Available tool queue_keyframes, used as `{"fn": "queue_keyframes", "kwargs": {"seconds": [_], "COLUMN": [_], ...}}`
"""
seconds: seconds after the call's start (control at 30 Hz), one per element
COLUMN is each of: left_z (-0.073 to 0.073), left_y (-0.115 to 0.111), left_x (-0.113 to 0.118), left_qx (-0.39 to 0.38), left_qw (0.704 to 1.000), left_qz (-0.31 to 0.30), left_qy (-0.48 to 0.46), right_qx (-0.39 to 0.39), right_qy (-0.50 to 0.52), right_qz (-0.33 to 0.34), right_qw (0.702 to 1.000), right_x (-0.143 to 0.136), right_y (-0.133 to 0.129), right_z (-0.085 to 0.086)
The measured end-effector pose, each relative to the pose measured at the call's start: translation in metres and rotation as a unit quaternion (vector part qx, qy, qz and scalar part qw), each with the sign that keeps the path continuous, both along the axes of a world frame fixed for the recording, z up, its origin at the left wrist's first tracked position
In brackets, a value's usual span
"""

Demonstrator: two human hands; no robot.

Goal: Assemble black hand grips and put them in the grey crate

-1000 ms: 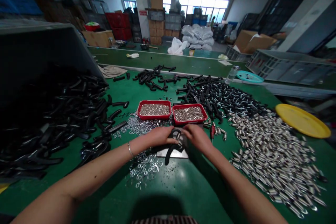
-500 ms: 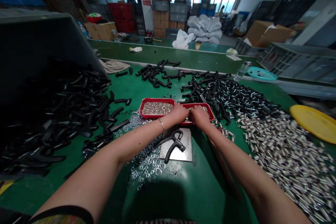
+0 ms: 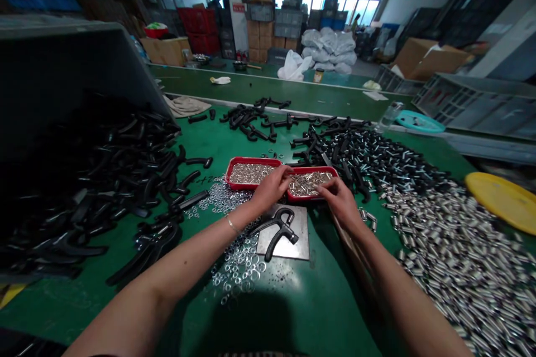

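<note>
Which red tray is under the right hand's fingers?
The right-side tray: the right hand has its fingers over the right end; the left-side tray lies away from them.

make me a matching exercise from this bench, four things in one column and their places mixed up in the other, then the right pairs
Things
1. black Y-shaped part
2. yellow disc
3. left hand
4. right hand

Places
A. where the two red trays meet
B. beside the heap of silvery cylinders
C. at the right end of the right-hand red tray
D. on the flat metal plate

Right pairs
1-D, 2-B, 3-A, 4-C
</note>
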State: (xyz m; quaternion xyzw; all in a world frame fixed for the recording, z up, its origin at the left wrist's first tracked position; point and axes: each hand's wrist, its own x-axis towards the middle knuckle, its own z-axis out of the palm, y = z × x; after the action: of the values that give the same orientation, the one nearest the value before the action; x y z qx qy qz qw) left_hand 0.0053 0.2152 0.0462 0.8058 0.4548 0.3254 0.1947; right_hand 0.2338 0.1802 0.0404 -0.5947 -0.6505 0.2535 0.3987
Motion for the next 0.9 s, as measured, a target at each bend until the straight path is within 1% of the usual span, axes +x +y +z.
{"fn": "queue_keyframes", "kwargs": {"seconds": [0.03, 0.07, 0.1, 0.17, 0.23, 0.33, 0.37, 0.43, 0.5, 0.57, 0.6, 0.67, 0.73, 0.77, 0.8, 0.83, 0.9], "left_z": [-0.002, -0.006, -0.012, -0.024, -0.034, -0.042, -0.043, -0.044, -0.045, -0.046, -0.047, -0.049, -0.051, -0.051, -0.052, -0.052, -0.051], "left_y": [-0.013, -0.026, -0.039, -0.06, -0.072, -0.075, -0.074, -0.072, -0.072, -0.074, -0.075, -0.076, -0.076, -0.075, -0.074, -0.073, -0.072], "left_x": [-0.011, -0.02, -0.028, -0.038, -0.039, -0.034, -0.033, -0.032, -0.033, -0.034, -0.034, -0.033, -0.032, -0.031, -0.031, -0.03, -0.03], "left_qx": [-0.031, -0.064, -0.092, -0.122, -0.119, -0.107, -0.108, -0.112, -0.108, -0.09, -0.081, -0.078, -0.093, -0.101, -0.106, -0.107, -0.097], "left_qw": [0.998, 0.995, 0.992, 0.99, 0.991, 0.993, 0.993, 0.993, 0.994, 0.996, 0.996, 0.996, 0.993, 0.992, 0.991, 0.992, 0.994], "left_qz": [-0.018, -0.037, -0.05, -0.047, -0.023, 0.004, 0.006, 0.002, -0.003, -0.003, 0.0, 0.013, 0.029, 0.033, 0.033, 0.03, 0.019], "left_qy": [-0.045, -0.071, -0.074, -0.056, -0.047, -0.044, -0.042, -0.035, -0.03, -0.025, -0.025, -0.038, -0.06, -0.068, -0.07, -0.067, -0.053], "right_qx": [-0.025, -0.055, -0.084, -0.136, -0.186, -0.255, -0.267, -0.28, -0.282, -0.256, -0.235, -0.194, -0.177, -0.182, -0.194, -0.212, -0.246], "right_qy": [0.057, 0.099, 0.122, 0.126, 0.162, 0.266, 0.283, 0.269, 0.19, 0.069, 0.009, -0.078, -0.115, -0.111, -0.086, -0.04, 0.093], "right_qz": [0.029, 0.053, 0.07, 0.078, 0.07, 0.069, 0.079, 0.108, 0.14, 0.182, 0.205, 0.243, 0.258, 0.256, 0.247, 0.229, 0.171], "right_qw": [0.998, 0.992, 0.987, 0.98, 0.966, 0.927, 0.918, 0.915, 0.93, 0.947, 0.95, 0.947, 0.943, 0.943, 0.945, 0.949, 0.95], "right_x": [0.002, 0.003, 0.003, 0.001, -0.005, -0.014, -0.018, -0.022, -0.025, -0.026, -0.025, -0.021, -0.016, -0.013, -0.011, -0.009, -0.01], "right_y": [-0.017, -0.033, -0.047, -0.069, -0.079, -0.081, -0.08, -0.08, -0.083, -0.088, -0.09, -0.091, -0.087, -0.083, -0.078, -0.072, -0.06], "right_z": [-0.001, -0.003, -0.007, -0.017, -0.029, -0.039, -0.039, -0.037, -0.032, -0.027, -0.025, -0.021, -0.018, -0.016, -0.015, -0.014, -0.014]}}
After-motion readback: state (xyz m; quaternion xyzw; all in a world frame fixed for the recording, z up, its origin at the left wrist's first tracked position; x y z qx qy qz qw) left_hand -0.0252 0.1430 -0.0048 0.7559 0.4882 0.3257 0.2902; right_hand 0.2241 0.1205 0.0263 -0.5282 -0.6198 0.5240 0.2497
